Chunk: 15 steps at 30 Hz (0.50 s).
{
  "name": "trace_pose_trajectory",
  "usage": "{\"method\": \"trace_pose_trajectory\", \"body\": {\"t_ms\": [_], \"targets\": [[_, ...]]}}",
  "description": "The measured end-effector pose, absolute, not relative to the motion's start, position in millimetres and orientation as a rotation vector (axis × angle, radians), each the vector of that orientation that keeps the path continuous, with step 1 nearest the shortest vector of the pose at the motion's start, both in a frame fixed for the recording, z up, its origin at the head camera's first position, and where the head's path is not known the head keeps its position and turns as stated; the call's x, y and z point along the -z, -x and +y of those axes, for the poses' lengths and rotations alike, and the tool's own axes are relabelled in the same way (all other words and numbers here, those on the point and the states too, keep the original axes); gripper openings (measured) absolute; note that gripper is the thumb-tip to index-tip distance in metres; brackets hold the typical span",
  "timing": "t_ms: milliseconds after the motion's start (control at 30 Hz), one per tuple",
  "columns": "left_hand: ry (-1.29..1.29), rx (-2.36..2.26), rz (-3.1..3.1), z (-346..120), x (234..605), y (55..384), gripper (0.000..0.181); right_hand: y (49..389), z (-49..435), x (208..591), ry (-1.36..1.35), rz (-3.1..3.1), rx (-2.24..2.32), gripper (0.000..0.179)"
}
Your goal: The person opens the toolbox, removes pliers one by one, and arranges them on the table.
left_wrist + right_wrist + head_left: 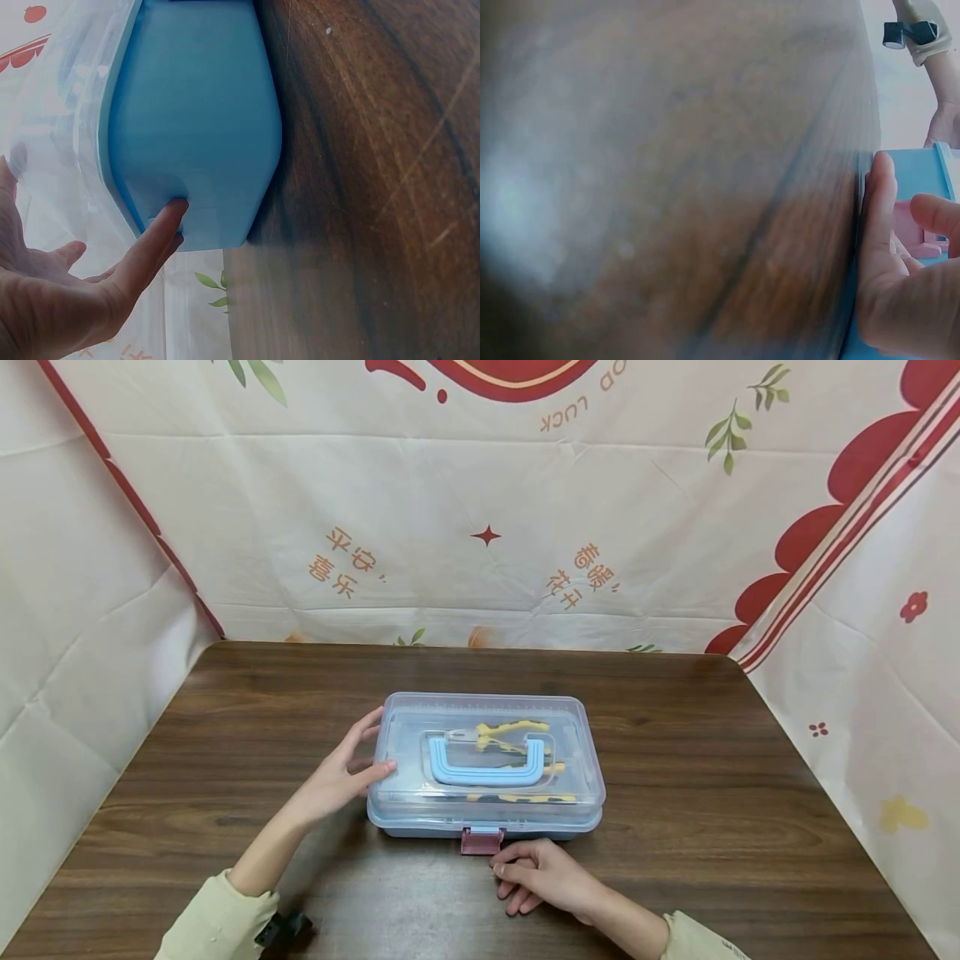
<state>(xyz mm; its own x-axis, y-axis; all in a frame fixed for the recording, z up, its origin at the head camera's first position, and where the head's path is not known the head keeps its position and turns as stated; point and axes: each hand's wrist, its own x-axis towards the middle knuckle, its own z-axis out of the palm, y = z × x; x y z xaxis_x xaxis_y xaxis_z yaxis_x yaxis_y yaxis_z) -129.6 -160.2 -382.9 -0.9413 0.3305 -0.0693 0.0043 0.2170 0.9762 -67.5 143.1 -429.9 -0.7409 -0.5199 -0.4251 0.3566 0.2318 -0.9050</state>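
A plastic carrying case with a light blue base and a clear lid lies on the table. On the lid is a blue handle; yellow-and-black handled tools, one like pliers, show through beneath. My left hand rests at the case's left end, thumb on the lid's edge and fingers extended against the side. At the front, the pink latch sticks outward. Just right of it is my right hand, low over the table, fingers loosely bent, fingertips near the latch and gripping nothing.
The brown wooden table extends around the case on all sides. A white printed cloth hangs behind it and down both sides. A small black device is at the left sleeve.
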Motion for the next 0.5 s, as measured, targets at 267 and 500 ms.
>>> {"method": "trace_pose_trajectory", "body": {"t_ms": [267, 500], "targets": [[-0.315, -1.772, 2.257, -159.6, 386.6, 127.4, 0.069, 66.8, 146.0, 433.4, 0.274, 1.836, 1.550, 0.028], [-0.328, -1.743, 2.296, -159.4, 389.1, 125.4, 0.068, 67.3, 148.3, 423.3, 0.846, 2.014, 1.414, 0.024]]}}
